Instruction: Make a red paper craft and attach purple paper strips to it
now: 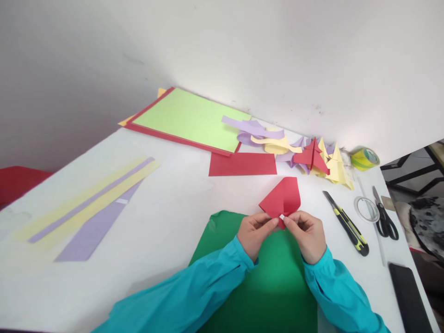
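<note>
My left hand (pixel 255 232) and my right hand (pixel 307 233) meet over a green paper sheet (pixel 267 286) on the white table (pixel 166 217). Both pinch the lower tip of a curved red paper piece (pixel 281 196) that stands up in a heart-like loop. A small white bit, maybe tape, shows at the pinched tip between my fingertips. Both arms wear turquoise sleeves.
A red paper rectangle (pixel 243 163) lies behind. Green and red sheets (pixel 189 119) are stacked at the back. Folded paper shapes and strips (pixel 312 157), a tape roll (pixel 365 158), clear tape ring (pixel 366 209), utility knife (pixel 347 223), scissors (pixel 384 215) and phone (pixel 409 296) lie right. Purple and yellow strips (pixel 93 203) lie left.
</note>
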`<state>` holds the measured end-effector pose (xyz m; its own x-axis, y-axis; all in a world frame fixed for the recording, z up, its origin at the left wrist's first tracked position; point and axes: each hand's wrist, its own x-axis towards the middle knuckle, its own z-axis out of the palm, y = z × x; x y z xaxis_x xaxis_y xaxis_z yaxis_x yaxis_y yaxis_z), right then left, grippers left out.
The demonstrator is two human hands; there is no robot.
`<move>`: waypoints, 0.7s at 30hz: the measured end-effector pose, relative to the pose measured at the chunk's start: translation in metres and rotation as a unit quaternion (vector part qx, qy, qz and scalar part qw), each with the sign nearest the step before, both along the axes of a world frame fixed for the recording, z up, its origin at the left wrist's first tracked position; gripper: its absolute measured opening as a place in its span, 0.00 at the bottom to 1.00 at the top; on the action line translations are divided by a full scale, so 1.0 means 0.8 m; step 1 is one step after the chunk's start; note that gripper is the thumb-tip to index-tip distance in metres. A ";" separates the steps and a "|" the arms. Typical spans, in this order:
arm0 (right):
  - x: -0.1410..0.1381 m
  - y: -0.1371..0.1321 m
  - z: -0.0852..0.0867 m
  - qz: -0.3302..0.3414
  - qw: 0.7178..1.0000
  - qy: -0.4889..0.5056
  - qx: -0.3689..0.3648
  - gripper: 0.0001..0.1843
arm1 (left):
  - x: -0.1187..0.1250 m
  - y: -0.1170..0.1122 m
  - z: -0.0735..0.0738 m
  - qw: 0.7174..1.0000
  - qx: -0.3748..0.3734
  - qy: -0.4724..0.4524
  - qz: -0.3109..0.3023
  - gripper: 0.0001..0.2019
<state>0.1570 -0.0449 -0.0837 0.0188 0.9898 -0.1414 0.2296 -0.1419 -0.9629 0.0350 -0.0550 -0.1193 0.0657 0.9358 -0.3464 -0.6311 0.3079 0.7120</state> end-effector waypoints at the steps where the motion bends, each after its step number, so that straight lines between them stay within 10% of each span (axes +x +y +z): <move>1: 0.001 0.000 0.000 0.002 1.000 -0.001 0.000 0.15 | 0.000 0.000 0.000 1.000 0.001 0.000 0.000 0.12; 21: 0.001 0.004 0.006 0.029 0.999 -0.014 -0.001 0.14 | -0.001 0.000 0.004 1.000 0.007 -0.017 0.004 0.13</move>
<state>0.1581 -0.0415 -0.0790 -0.0352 0.9890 -0.1437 0.2640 -0.1295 -0.9558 0.0342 -0.0551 -0.1160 0.0688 0.9411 -0.3312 -0.6569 0.2926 0.6949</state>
